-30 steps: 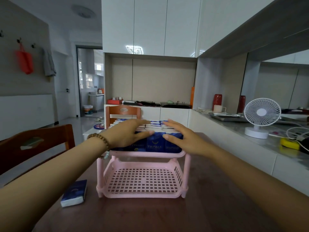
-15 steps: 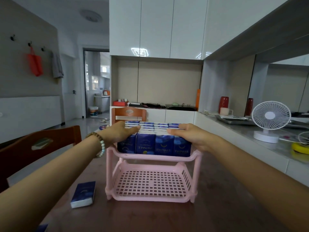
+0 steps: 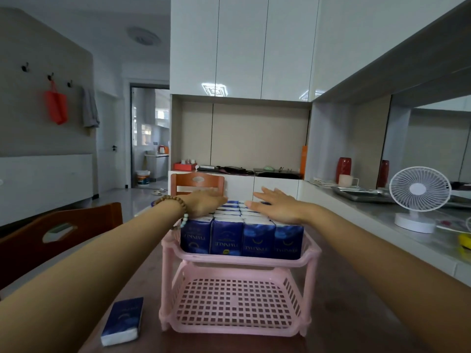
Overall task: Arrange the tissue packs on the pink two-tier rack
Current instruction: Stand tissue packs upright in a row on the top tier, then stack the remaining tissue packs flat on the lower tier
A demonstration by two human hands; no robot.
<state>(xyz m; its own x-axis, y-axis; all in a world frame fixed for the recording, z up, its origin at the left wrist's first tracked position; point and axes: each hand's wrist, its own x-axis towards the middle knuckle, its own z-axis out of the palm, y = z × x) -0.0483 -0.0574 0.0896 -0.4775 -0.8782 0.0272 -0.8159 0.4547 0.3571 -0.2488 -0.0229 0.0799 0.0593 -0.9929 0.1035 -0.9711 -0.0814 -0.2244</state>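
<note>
The pink two-tier rack (image 3: 309, 258) stands on the dark table in front of me. Its upper tier holds several blue tissue packs (image 3: 240, 239) standing upright in rows. My left hand (image 3: 204, 205), with a bead bracelet at the wrist, lies flat on the tops of the left packs. On the right packs rests my right hand (image 3: 279, 206), fingers straight and spread. The lower tier (image 3: 234, 301) has nothing in it. One more blue tissue pack (image 3: 123, 321) lies flat on the table, left of the rack's foot.
Two wooden chairs stand by the table, one at the left (image 3: 61, 230) and one behind the rack (image 3: 197, 183). To the right runs a counter with a white desk fan (image 3: 419, 197), a metal tray (image 3: 362, 196) and a yellow object (image 3: 465, 242).
The view has come closer to the rack. Both hands have slid from the front and sides of the packs up onto their tops and now lie flat there.
</note>
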